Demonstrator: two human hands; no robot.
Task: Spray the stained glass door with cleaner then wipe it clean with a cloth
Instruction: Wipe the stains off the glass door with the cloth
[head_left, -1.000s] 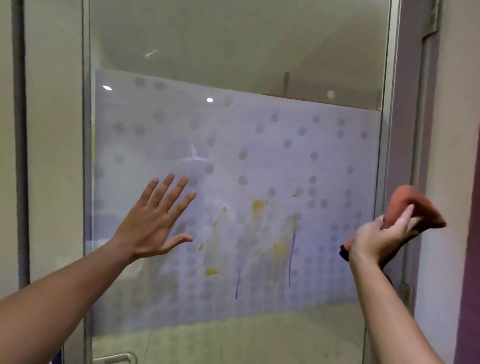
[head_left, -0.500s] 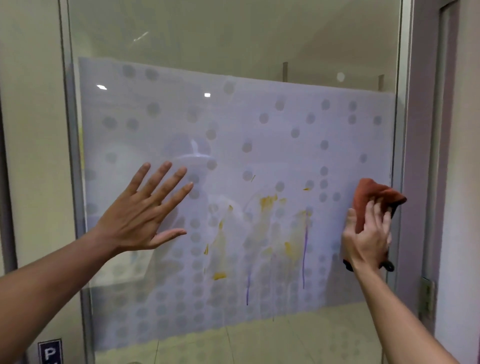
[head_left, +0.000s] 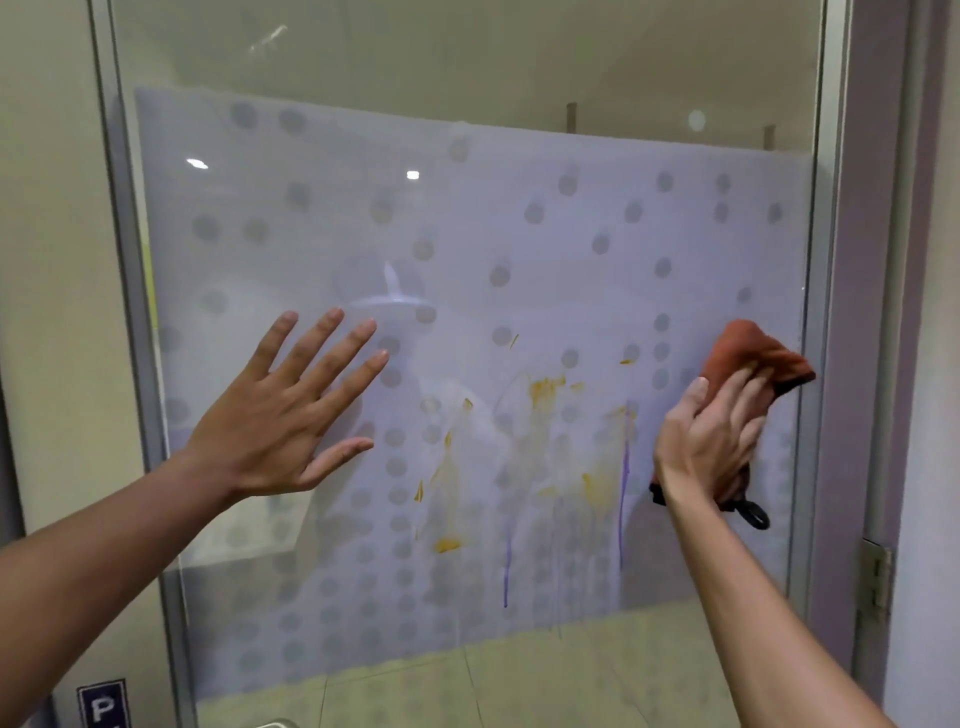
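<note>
The glass door (head_left: 467, 218) fills the view, with a frosted dotted film across its middle. Yellow-orange smears (head_left: 545, 387) and purple drips (head_left: 623, 483) run down the film at centre right. My left hand (head_left: 291, 410) lies flat on the glass to the left of the stains, fingers spread, holding nothing. My right hand (head_left: 711, 441) presses a rust-orange cloth (head_left: 753, 358) against the glass at the door's right edge, just right of the purple drip. A black loop of the cloth (head_left: 753, 514) hangs below my palm. No spray bottle is in view.
The metal door frame (head_left: 130, 312) runs down the left side beside a beige wall. On the right stand a purple-grey jamb (head_left: 862, 312) and a hinge (head_left: 875, 577). A small sign with a "P" (head_left: 104, 704) sits at the bottom left.
My right hand has brought the cloth from beside the jamb onto the glass and flattened it there. My left hand has stayed flat on the glass.
</note>
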